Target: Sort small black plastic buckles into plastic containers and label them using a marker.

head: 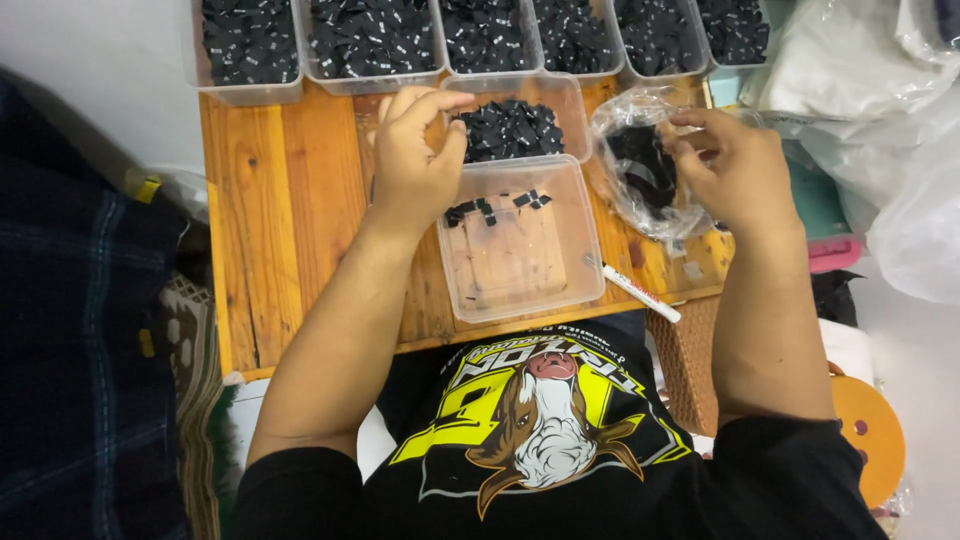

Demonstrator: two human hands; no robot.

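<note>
Six bins (372, 45) of black pieces (row), two trays (520, 240) below.

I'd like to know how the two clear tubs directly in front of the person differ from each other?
The near tub holds only a few black pieces along its far side; the far tub is heaped with them. The near tub shows fully; the left hand partly covers the far tub. Both are clear plastic.

Near-empty tray (520, 285) on table (270, 200), fuller tray (515, 125) behind it, bag (645, 170) right, marker (632, 290) right.
</note>
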